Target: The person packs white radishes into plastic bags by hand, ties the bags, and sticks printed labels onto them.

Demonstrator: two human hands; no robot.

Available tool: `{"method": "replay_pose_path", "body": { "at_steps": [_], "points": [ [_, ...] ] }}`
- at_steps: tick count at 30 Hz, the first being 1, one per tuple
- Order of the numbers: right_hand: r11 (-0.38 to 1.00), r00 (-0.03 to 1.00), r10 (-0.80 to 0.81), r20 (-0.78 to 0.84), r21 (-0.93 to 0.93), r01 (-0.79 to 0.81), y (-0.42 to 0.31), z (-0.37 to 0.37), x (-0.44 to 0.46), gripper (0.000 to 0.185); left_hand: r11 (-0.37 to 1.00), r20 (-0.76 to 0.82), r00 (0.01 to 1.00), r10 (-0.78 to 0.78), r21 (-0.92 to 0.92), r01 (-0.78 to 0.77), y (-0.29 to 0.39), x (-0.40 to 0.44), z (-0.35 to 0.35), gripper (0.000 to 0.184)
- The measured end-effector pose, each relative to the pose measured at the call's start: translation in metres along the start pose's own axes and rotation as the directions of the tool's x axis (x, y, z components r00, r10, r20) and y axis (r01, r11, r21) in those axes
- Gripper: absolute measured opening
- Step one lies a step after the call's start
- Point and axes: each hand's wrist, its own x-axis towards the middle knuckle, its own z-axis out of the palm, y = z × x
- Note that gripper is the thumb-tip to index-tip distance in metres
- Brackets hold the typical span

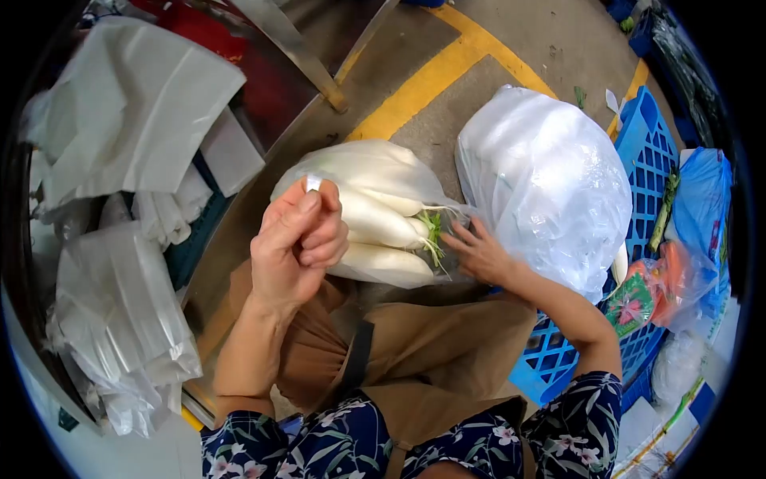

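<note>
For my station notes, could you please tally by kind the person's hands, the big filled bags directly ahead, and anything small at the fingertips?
Left hand and right hand: 2
Bag of long white radishes: 1
Bulging whitish bag: 1
Small white piece at the left fingertips: 1
Total: 5

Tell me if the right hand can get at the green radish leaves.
Probably yes: the right hand is close beside the green leaves, though the clear bag may partly cover them.
</note>
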Motion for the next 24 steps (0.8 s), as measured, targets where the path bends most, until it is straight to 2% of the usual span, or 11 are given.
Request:
{"method": "replay_pose_path", "body": {
  "at_steps": [1,4,5,7,10,11,13,16,19,22,24],
  "points": [
    [0.998,0.999,-0.028,0.019,0.049,0.027,-0.004,0.007,-0.009,0.03,0.999,-0.004,1.0,-0.031,0.01,0.031,0.002,0.008,-0.002,0.026],
    [0.99,0.986,0.126,-0.104,0.071,-0.119,-0.008,-0.001,-0.017,0.031,0.996,0.02,0.997,-0.076,-0.033,0.077,0.0,0.032,-0.006,0.021],
    [0.964,0.939,0.259,-0.228,0.118,-0.237,-0.008,-0.01,-0.015,0.031,0.995,0.021,0.996,-0.09,-0.044,0.09,-0.002,0.036,-0.007,0.019],
    [0.868,0.752,0.497,-0.433,0.245,-0.432,-0.003,-0.031,-0.006,0.032,0.988,0.006,0.99,-0.14,-0.057,0.141,-0.003,0.043,-0.007,0.019],
    [0.652,0.558,0.758,-0.337,0.395,-0.648,0.008,-0.094,0.031,0.028,0.978,-0.06,0.977,-0.207,-0.038,0.205,-0.003,0.042,-0.006,0.019],
    [0.598,0.554,0.8,-0.231,0.376,-0.707,0.015,-0.097,0.037,0.026,0.973,-0.08,0.971,-0.226,-0.056,0.222,-0.005,0.039,-0.005,0.019],
    [0.496,0.516,0.856,-0.024,0.315,-0.809,0.019,-0.086,0.05,0.021,0.965,-0.1,0.961,-0.259,-0.059,0.254,-0.008,0.037,-0.003,0.019],
    [0.269,0.327,0.918,0.223,0.256,-0.929,0.016,-0.047,0.049,0.017,0.957,-0.107,0.952,-0.288,-0.045,0.285,-0.008,0.035,-0.006,0.02],
    [0.137,0.21,0.938,0.275,0.263,-0.955,0.011,-0.065,0.027,0.02,0.959,-0.117,0.953,-0.28,-0.083,0.271,-0.011,0.023,-0.017,0.022],
    [0.135,0.24,0.86,0.449,0.253,-0.958,-0.005,-0.088,-0.001,0.013,0.922,-0.315,0.871,-0.377,-0.216,0.321,-0.023,-0.021,-0.021,0.023],
    [0.084,0.271,0.889,0.368,0.452,-0.888,-0.022,-0.101,-0.007,0.008,0.919,-0.362,0.852,-0.378,-0.033,0.393,-0.018,-0.064,-0.013,0.024]
  ]
}}
